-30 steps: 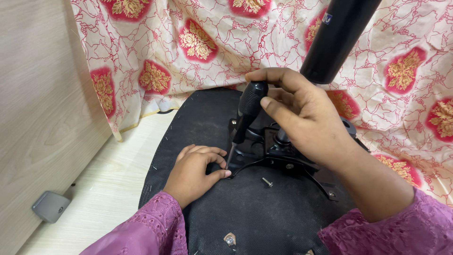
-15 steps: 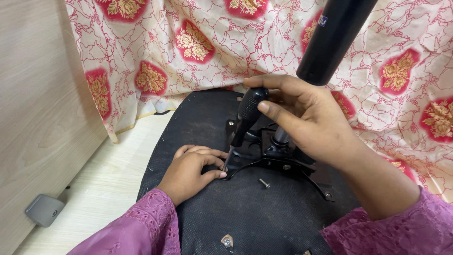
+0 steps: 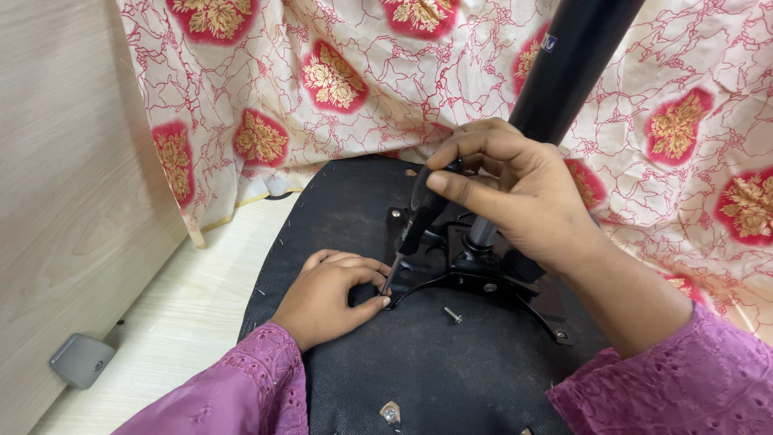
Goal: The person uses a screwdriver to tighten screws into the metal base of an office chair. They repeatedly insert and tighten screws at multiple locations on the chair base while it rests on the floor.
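Right hand [image 3: 515, 189] closed round a black screwdriver [image 3: 415, 221], tip down at 7 o'clock on the chair base [image 3: 451, 362]. Left hand [image 3: 330, 294] pinching at that tip; loose screw [image 3: 453, 315] at 3 o'clock.

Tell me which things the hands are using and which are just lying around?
In use:
right hand gripping the black screwdriver
left hand steadying the tip
black chair seat underside
metal bracket
black post

Lying about:
loose screw
flowered cloth
grey foot
wooden panel
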